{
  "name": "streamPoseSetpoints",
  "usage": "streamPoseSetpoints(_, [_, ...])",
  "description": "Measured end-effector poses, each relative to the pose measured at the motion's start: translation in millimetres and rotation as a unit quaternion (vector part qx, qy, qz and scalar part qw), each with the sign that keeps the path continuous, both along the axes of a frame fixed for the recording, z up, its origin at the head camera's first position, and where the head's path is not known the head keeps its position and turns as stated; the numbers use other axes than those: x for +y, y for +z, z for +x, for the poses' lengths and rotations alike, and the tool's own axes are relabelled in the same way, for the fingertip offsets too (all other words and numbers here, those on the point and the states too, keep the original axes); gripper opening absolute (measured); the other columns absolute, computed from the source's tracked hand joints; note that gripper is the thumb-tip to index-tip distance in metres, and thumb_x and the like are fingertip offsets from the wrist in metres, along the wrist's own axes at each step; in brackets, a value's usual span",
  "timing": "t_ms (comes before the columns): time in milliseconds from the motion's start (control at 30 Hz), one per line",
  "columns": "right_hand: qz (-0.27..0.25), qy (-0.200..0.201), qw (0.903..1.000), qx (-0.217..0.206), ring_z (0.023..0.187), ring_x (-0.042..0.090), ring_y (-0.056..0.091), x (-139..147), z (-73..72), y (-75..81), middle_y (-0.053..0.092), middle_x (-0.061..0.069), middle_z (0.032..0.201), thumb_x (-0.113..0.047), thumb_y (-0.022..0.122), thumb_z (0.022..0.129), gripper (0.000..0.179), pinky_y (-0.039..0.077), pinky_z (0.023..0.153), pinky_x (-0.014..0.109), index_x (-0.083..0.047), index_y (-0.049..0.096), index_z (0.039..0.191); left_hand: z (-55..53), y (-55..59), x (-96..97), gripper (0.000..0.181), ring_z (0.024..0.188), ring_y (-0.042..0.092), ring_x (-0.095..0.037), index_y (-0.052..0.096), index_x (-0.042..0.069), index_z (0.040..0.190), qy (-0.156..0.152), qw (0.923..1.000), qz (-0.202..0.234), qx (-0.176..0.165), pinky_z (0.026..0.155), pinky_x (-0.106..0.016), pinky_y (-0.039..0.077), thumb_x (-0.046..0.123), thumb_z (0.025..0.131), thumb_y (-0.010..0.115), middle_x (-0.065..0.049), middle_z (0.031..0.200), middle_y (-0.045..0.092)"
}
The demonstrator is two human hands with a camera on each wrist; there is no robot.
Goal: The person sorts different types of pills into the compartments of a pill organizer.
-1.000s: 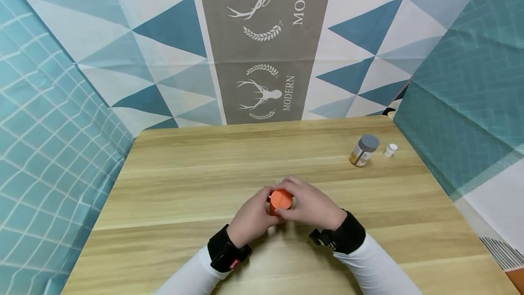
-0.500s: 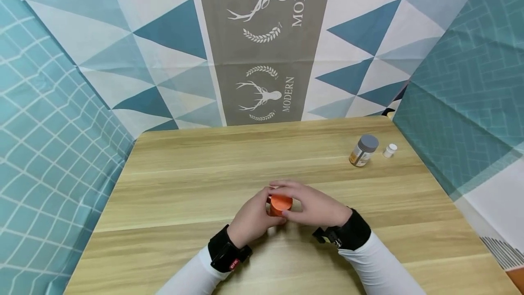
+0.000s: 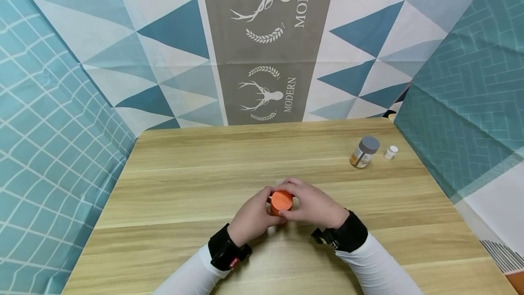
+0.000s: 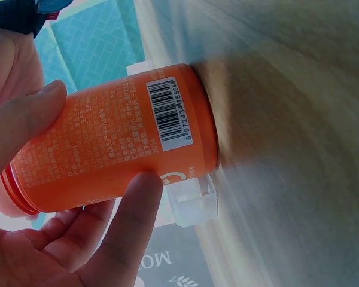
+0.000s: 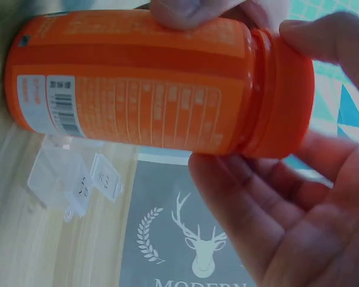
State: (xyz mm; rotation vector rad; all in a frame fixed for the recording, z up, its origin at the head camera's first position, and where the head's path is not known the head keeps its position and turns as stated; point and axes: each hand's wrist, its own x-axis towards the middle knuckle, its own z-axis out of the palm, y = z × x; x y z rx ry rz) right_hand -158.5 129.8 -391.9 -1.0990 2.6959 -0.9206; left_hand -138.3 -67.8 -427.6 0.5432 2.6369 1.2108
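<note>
An orange bottle [image 4: 102, 137] with printed text and a barcode stands at the middle of the table, its base right at the wood. My left hand [image 3: 250, 215] grips its body, thumb on one side and fingers on the other. Around the bottle's orange cap [image 3: 282, 200], my right hand [image 3: 314, 204] curls thumb and fingers. In the right wrist view the cap [image 5: 284, 92] sits on the bottle's neck. Just behind the bottle is a small clear plastic box [image 5: 58, 170] with its lid flipped open, mostly hidden by my hands in the head view.
A grey-capped jar [image 3: 364, 152] with a label stands toward the back right of the wooden table [image 3: 184, 181]. Next to it is a small white bottle [image 3: 390, 152]. Patterned cloths hang behind the table and along both sides.
My right hand's fingers reached farther over the cap half a second ago; now they are drawn back round its rim. The left hand keeps its grip on the bottle, which stays in place.
</note>
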Motion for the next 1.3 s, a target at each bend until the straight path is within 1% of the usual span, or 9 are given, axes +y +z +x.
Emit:
streamPoseSetpoints(167, [0.006, -0.123, 0.9923, -0.01, 0.066, 0.006, 0.051, -14, 6.1, -6.1, 0.054, -0.006, 0.082, -0.051, 0.077, 0.074, 0.042, 0.048, 0.054, 0.023, -0.017, 0.057, 0.091, 0.3, -1.2, 0.7, 0.055, 0.093, 0.056, -0.007, 0.055, 0.016, 0.12, 0.0, 0.9999, 0.013, 0.0, 0.081, -0.035, 0.05, 0.034, 0.075, 0.082, 0.005, 0.108, 0.062])
streamPoseSetpoints(267, [0.017, -0.18, 0.9832, -0.024, 0.06, 0.008, 0.048, -19, 8.0, -8.8, 0.052, -0.006, 0.076, -0.066, 0.073, 0.069, 0.053, 0.042, 0.049, 0.022, -0.021, 0.051, 0.085, -0.5, -1.7, 0.6, 0.055, 0.092, 0.057, -0.007, 0.055, 0.016, 0.119, 0.002, 0.9998, 0.02, -0.005, 0.08, -0.034, 0.051, 0.034, 0.075, 0.082, 0.006, 0.107, 0.062])
streamPoseSetpoints(367, [0.022, -0.128, 0.9914, -0.019, 0.086, 0.009, 0.056, -13, 5.8, -4.7, 0.058, -0.003, 0.105, -0.063, 0.072, 0.073, 0.058, 0.052, 0.067, 0.028, -0.017, 0.057, 0.105, -1.2, -1.0, -0.3, 0.058, 0.09, 0.056, -0.007, 0.054, 0.015, 0.123, 0.0, 0.9999, 0.015, 0.003, 0.078, -0.033, 0.05, 0.035, 0.076, 0.081, 0.004, 0.109, 0.063])
streamPoseSetpoints(467, [0.023, -0.018, 0.9993, -0.022, 0.123, 0.01, 0.041, -2, 4.2, 3.3, 0.044, -0.002, 0.141, -0.042, 0.073, 0.083, 0.063, 0.046, 0.096, 0.036, -0.016, 0.05, 0.136, -1.1, -0.7, -0.4, 0.065, 0.094, 0.056, -0.006, 0.051, 0.014, 0.129, -0.002, 0.9999, 0.004, 0.012, 0.079, -0.033, 0.05, 0.038, 0.077, 0.081, 0.004, 0.115, 0.062])
streamPoseSetpoints(633, [0.033, 0.07, 0.9962, -0.041, 0.135, 0.011, 0.025, 7, 4.8, 9.4, 0.034, -0.002, 0.151, -0.013, 0.063, 0.09, 0.061, 0.036, 0.106, 0.042, -0.018, 0.042, 0.147, 0.2, -1.3, 0.2, 0.067, 0.1, 0.054, -0.005, 0.049, 0.013, 0.13, 0.0, 1.0, 0.007, 0.005, 0.085, -0.035, 0.05, 0.032, 0.075, 0.083, 0.006, 0.118, 0.06])
streamPoseSetpoints(933, [0.045, 0.026, 0.9986, -0.009, 0.116, 0.006, 0.046, 4, 4.5, 6.5, 0.05, -0.001, 0.133, -0.023, 0.07, 0.085, 0.056, 0.048, 0.095, 0.033, -0.016, 0.052, 0.138, 1.2, -0.3, -0.2, 0.063, 0.092, 0.055, -0.008, 0.052, 0.017, 0.127, 0.003, 1.0, -0.004, 0.004, 0.078, -0.034, 0.049, 0.032, 0.075, 0.083, 0.004, 0.114, 0.061])
streamPoseSetpoints(1067, [0.03, -0.036, 0.9989, 0.008, 0.087, 0.004, 0.054, -4, 7.6, 2.9, 0.056, -0.006, 0.106, -0.033, 0.079, 0.078, 0.048, 0.053, 0.074, 0.026, -0.012, 0.061, 0.117, 1.3, 0.2, -0.1, 0.061, 0.087, 0.055, -0.009, 0.053, 0.015, 0.126, 0.0, 0.9999, -0.01, 0.009, 0.074, -0.031, 0.049, 0.033, 0.076, 0.083, 0.003, 0.112, 0.062])
streamPoseSetpoints(1200, [0.054, -0.13, 0.9899, 0.017, 0.062, 0.007, 0.05, -14, 10.6, -2.5, 0.052, -0.007, 0.077, -0.058, 0.074, 0.074, 0.048, 0.044, 0.051, 0.021, -0.017, 0.054, 0.088, 1.3, -0.2, 0.0, 0.058, 0.089, 0.056, -0.007, 0.054, 0.015, 0.123, 0.001, 1.0, -0.003, 0.003, 0.076, -0.032, 0.05, 0.033, 0.075, 0.082, 0.005, 0.109, 0.063])
streamPoseSetpoints(1300, [0.063, -0.144, 0.9873, 0.02, 0.062, 0.006, 0.048, -16, 10.2, -4.1, 0.053, -0.007, 0.078, -0.071, 0.064, 0.075, 0.055, 0.042, 0.05, 0.021, -0.019, 0.052, 0.089, 1.1, -0.4, 0.1, 0.058, 0.092, 0.056, -0.006, 0.054, 0.017, 0.123, 0.004, 1.0, 0.004, -0.004, 0.08, -0.033, 0.051, 0.034, 0.075, 0.082, 0.006, 0.108, 0.062])
